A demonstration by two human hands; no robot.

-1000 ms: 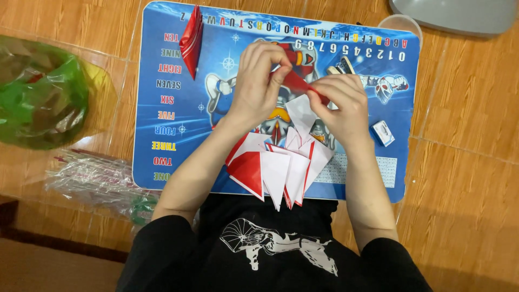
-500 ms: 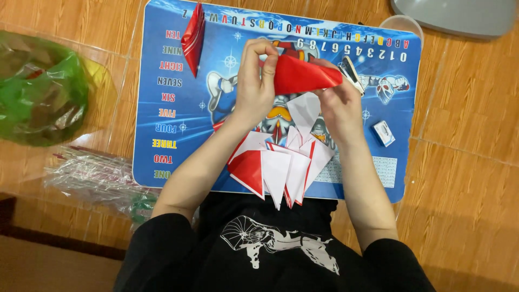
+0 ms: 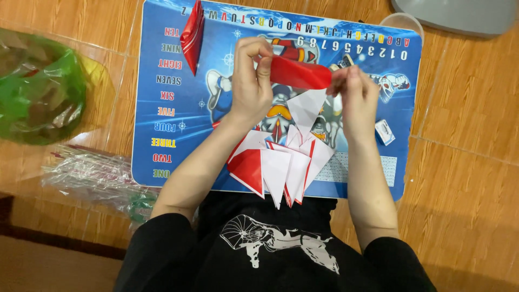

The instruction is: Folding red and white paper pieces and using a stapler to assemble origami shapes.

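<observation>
My left hand [image 3: 251,81] and my right hand [image 3: 357,94] hold a folded red paper piece [image 3: 300,73] between them, raised a little above a blue printed mat [image 3: 184,119]. The left fingers pinch its left end, the right fingers its right end. Under the hands lies a fan of folded red-and-white paper triangles [image 3: 281,165] at the mat's near edge. A stack of folded red paper [image 3: 193,32] lies at the mat's far left corner.
A green and yellow plastic bag [image 3: 43,92] lies on the wooden floor to the left. A clear packet of thin sticks [image 3: 92,176] lies below it. A small white card [image 3: 385,131] rests on the mat's right side. A grey lid [image 3: 459,13] sits at top right.
The red paper piece has been lifted off the mat and turned sideways between both hands. My right hand moved right and my left hand rose.
</observation>
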